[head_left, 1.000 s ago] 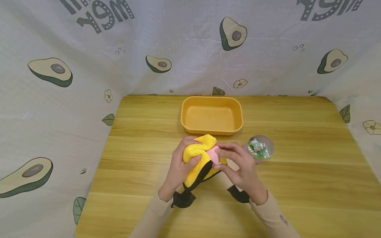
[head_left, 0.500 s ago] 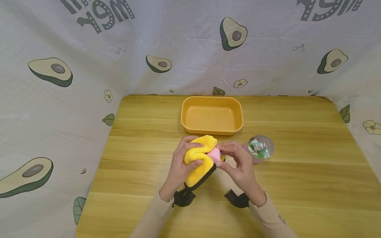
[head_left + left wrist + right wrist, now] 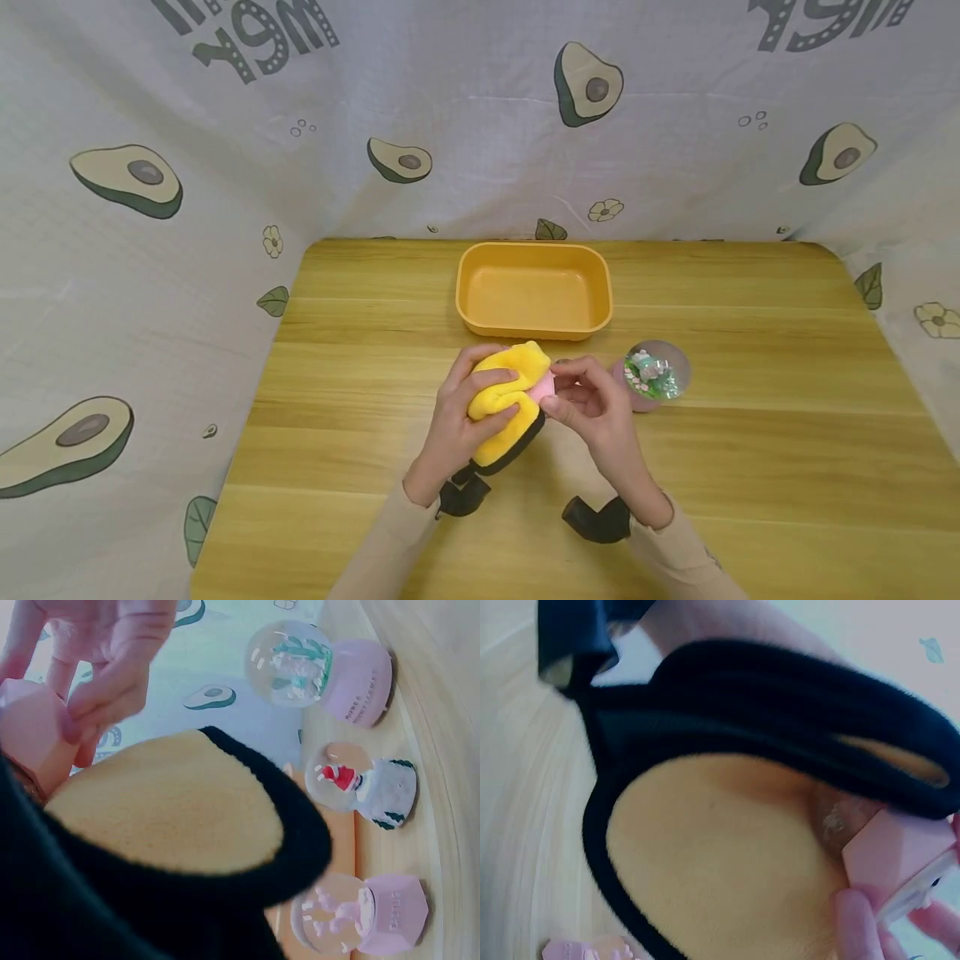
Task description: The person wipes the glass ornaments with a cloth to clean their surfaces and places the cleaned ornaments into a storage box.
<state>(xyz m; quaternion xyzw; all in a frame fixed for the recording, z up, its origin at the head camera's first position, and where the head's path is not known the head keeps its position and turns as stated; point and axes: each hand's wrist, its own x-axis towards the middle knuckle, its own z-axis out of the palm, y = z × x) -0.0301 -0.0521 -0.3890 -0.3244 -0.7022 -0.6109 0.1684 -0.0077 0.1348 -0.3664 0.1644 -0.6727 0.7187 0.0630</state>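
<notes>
A yellow cloth with black edging [image 3: 502,446] is bunched in my left hand [image 3: 456,412] in the head view. Wrapped in it is a snow globe, whose faceted pink base [image 3: 542,388] pokes out on the right. My right hand [image 3: 603,417] pinches this base between thumb and fingers. In the right wrist view, part of the clear dome [image 3: 838,817] shows against the cloth [image 3: 720,855], and the base's underside [image 3: 919,889] is white with a dark mark. The left wrist view shows the pink base [image 3: 34,731] beside the right hand's fingers [image 3: 112,682].
A yellow-orange bin [image 3: 534,331] stands behind the hands. Another snow globe [image 3: 652,375] is right of them. The left wrist view has a llama globe on pink [image 3: 360,682], a globe with a red figure [image 3: 386,791] and a pink cactus globe [image 3: 394,911] on the table.
The cloth and the wrapped snow globe have shifted slightly right and turned. My right fingers have changed their place on the pink base, curling more beneath it.
</notes>
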